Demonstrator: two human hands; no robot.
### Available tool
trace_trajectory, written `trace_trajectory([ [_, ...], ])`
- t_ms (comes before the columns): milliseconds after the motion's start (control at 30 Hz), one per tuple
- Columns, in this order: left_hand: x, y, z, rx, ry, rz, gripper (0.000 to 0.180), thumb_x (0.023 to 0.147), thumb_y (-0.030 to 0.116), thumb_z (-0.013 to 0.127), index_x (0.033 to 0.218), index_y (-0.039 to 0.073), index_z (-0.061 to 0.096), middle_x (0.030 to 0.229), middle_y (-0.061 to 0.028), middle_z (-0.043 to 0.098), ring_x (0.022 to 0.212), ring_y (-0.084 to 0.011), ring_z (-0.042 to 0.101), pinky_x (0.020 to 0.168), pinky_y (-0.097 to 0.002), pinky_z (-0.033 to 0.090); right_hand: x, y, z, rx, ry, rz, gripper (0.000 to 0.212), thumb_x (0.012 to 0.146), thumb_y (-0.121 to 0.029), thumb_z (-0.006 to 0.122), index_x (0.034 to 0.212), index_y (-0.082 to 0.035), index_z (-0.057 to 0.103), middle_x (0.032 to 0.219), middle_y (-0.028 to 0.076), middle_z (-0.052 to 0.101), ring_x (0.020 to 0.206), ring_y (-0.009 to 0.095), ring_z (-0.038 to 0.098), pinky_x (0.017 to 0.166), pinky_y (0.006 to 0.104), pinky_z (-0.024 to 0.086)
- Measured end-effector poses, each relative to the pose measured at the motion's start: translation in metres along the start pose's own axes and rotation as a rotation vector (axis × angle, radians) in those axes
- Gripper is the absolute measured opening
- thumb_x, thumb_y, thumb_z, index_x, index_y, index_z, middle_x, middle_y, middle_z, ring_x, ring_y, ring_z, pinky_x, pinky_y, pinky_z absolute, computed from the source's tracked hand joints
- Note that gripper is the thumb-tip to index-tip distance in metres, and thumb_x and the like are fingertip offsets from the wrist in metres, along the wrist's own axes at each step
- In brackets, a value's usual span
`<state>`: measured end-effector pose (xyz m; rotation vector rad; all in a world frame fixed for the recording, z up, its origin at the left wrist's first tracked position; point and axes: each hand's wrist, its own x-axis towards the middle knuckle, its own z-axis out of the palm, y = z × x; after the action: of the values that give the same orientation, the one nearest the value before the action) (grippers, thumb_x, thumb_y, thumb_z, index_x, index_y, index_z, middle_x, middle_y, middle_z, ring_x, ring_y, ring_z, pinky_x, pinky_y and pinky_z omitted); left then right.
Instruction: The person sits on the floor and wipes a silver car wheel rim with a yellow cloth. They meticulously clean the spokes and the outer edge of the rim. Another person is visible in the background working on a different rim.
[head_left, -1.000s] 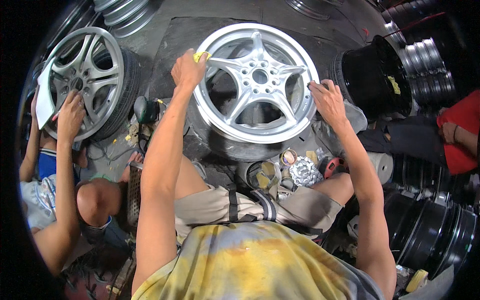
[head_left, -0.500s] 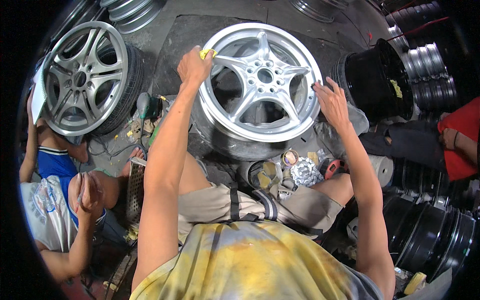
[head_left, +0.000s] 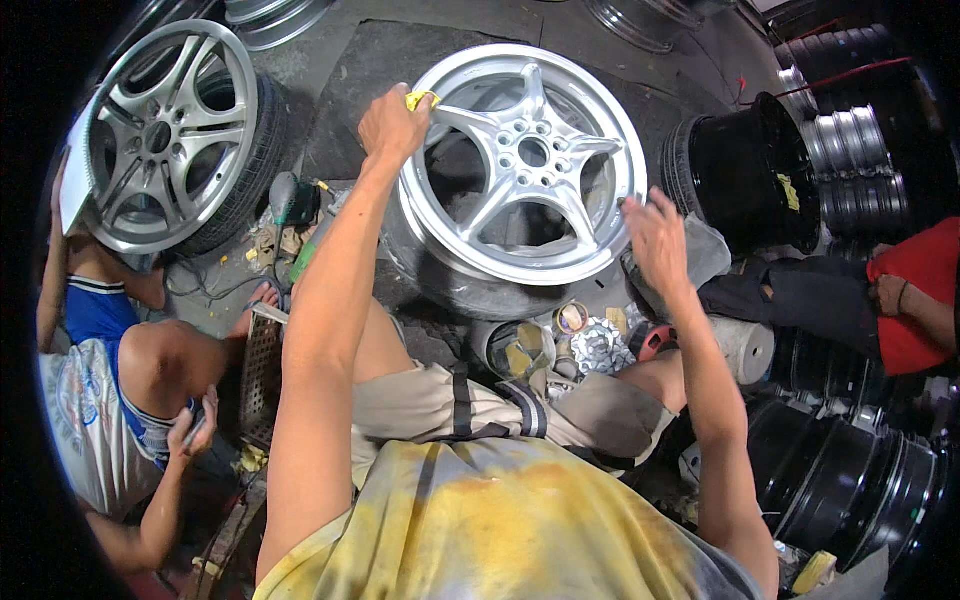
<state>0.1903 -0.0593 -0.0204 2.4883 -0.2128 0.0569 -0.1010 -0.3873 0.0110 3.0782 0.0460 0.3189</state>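
A silver five-spoke wheel rim (head_left: pixel 532 190) lies face up in front of me on a tire (head_left: pixel 470 290). My left hand (head_left: pixel 393 125) is closed on a small yellow piece (head_left: pixel 422 101), which it holds at the rim's upper left edge; whether that is cloth or paper I cannot tell. At the rim's right edge is my right hand (head_left: pixel 660 240), a little blurred. Its thumb and fingertips pinch a small dark piece (head_left: pixel 626 201) against the lip, and the other fingers are raised.
Left stands a grey multi-spoke wheel (head_left: pixel 158 136); near it lie a green power tool (head_left: pixel 290 200) and its cord. A seated person (head_left: pixel 110 400) holds something small. Below the rim are a tub (head_left: pixel 515 348) and tape roll (head_left: pixel 571 318). Black rims (head_left: pixel 850 460) and another person's red sleeve (head_left: pixel 915 290) are right.
My right hand has slid down along the rim's right edge toward me. My left hand stays at the upper left edge. The person on the left has lowered one hand.
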Motion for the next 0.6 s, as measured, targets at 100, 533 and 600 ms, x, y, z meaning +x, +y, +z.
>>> trace_trajectory([
  [100, -0.001, -0.002, 0.002, 0.004, 0.01, 0.008, 0.044, 0.091, 0.043, 0.066, 0.112, 0.005, 0.069, 0.102, -0.024, 0.072, 0.099, -0.0436, 0.068, 0.085, -0.0518, 0.053, -0.033, -0.053, -0.024, 0.154, -0.037, 0.028, 0.029, 0.085, -0.01, 0.07, 0.114, -0.009, 0.074, 0.128, 0.002, 0.067, 0.133, 0.032, 0.048, 0.097, 0.0506, 0.045],
  [533, -0.003, 0.006, -0.004, -0.005, 0.0, -0.001, 0.043, 0.092, 0.045, 0.065, 0.106, 0.004, 0.068, 0.1, -0.023, 0.072, 0.098, -0.043, 0.069, 0.084, -0.0519, 0.053, -0.031, -0.057, -0.032, 0.069, 0.015, -0.078, 0.027, 0.084, -0.014, 0.07, 0.11, -0.008, 0.072, 0.109, 0.006, 0.065, 0.111, 0.027, 0.054, 0.088, 0.0423, 0.044],
  [600, -0.003, 0.006, -0.006, -0.003, -0.014, -0.014, 0.043, 0.092, 0.045, 0.065, 0.106, 0.004, 0.068, 0.1, -0.0229, 0.072, 0.099, -0.043, 0.068, 0.084, -0.052, 0.052, -0.038, -0.069, -0.031, 0.063, 0.0, -0.019, 0.027, 0.086, -0.014, 0.068, 0.112, -0.007, 0.072, 0.112, 0.005, 0.065, 0.11, 0.027, 0.055, 0.088, 0.0421, 0.044],
])
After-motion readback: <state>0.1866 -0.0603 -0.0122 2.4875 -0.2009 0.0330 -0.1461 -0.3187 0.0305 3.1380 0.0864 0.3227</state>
